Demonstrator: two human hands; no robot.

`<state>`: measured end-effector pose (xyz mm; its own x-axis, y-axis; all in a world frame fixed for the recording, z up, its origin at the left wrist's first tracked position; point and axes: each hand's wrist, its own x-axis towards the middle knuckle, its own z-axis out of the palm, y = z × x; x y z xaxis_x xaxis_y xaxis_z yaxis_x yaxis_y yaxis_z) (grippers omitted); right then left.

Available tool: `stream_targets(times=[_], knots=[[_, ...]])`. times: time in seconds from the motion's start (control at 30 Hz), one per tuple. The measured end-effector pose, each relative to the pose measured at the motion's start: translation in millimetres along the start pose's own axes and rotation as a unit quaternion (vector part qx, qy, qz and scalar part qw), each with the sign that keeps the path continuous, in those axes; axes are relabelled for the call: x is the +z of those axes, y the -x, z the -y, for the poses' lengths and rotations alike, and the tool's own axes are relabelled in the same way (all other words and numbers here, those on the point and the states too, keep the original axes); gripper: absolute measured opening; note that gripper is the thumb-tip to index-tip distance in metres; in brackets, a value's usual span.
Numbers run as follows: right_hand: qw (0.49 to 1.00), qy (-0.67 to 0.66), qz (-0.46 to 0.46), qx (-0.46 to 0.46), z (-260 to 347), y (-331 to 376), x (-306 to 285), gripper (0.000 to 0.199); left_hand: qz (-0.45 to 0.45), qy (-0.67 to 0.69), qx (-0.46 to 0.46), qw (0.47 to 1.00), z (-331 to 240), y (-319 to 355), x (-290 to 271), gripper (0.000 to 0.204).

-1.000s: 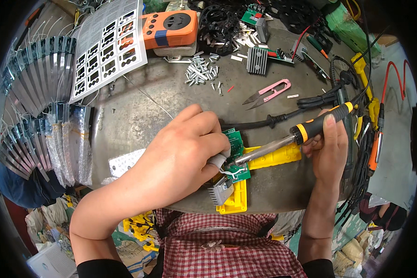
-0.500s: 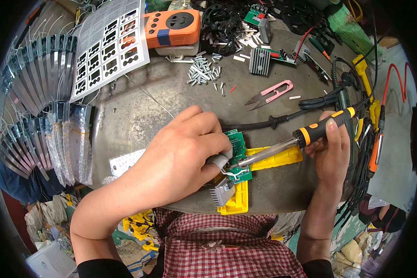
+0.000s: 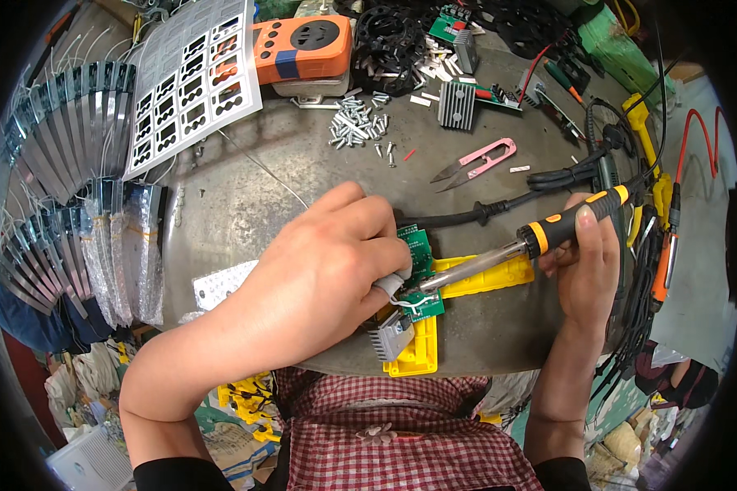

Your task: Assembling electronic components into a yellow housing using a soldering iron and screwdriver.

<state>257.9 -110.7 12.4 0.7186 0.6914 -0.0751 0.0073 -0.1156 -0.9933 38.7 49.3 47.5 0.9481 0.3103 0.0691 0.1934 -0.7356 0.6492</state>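
My right hand grips the black and orange handle of a soldering iron. The iron's tip rests at a green circuit board, close to a white wire. My left hand is closed at the board's left edge, pinching a grey sleeved piece, perhaps a cable end; the fingers partly cover it. A finned heat sink sits at the board's lower side. Beneath the board lies a yellow plastic housing, and a black cable runs behind it.
Pink thread snips and a pile of screws lie beyond my hands. An orange multi-button device stands at the back beside a sticker sheet. Metal strips fan out left. Another soldering iron hangs at right.
Hardly anything differs. The whole view has shifted very slightly; both hands keep their grip, and the iron's tip stays at the board.
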Motion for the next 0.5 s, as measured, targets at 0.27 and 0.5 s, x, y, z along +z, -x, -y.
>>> stream_targets(times=[0.27,0.5], knots=[[1.0,-0.005,-0.009,0.002,1.6,1.2,2.1,0.027,0.002,-0.037,0.04,0.998,0.2,-2.5,0.3,0.025],[1.0,-0.009,-0.008,0.0,2.2,2.0,2.4,0.026,0.018,-0.064,0.072,0.995,3.3,-3.9,-1.3,0.024]])
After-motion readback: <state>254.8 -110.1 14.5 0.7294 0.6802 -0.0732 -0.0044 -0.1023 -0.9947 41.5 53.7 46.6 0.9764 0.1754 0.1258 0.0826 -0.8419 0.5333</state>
